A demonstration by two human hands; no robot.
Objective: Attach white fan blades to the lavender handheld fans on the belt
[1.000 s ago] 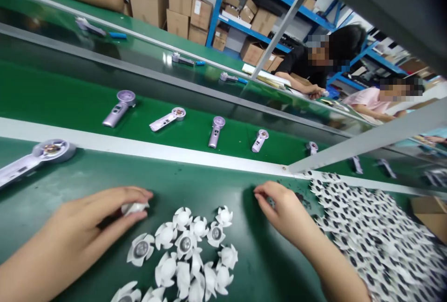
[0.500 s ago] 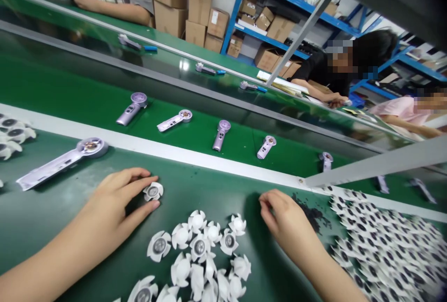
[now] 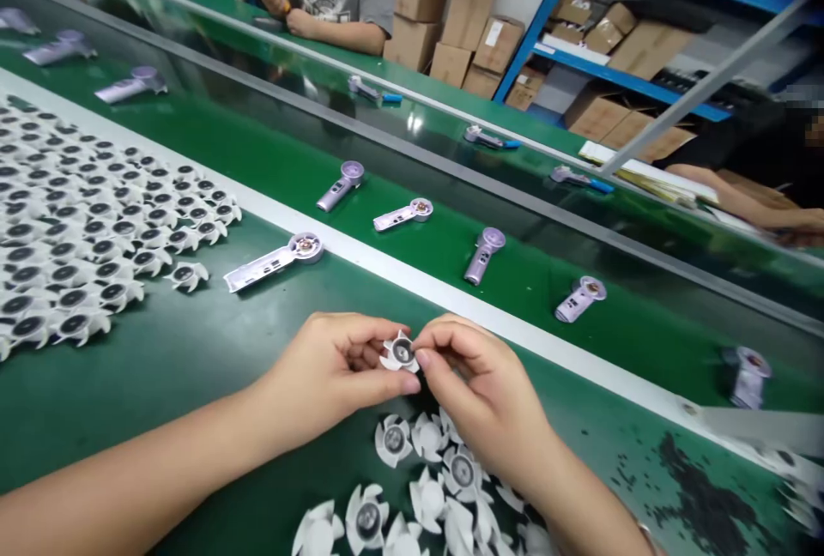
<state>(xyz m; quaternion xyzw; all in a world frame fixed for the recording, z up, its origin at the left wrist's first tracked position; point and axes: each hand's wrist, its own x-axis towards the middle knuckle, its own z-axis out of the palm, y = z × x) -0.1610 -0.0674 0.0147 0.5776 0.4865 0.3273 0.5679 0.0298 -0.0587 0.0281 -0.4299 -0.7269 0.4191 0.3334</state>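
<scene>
Head view: white plastic fan impeller, round with no long axis, hub facing the camera, gripped between both hands. Left hand closes on its left edge; right hand pinches its right edge, just above loose impellers.

White matt plastic fan; glossy green belt.

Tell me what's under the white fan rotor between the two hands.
Under the white plastic fan rotor, held by the left hand and right hand, the green conveyor belt is hidden by the hands; nearby on the belt lie more white rotors.
</scene>
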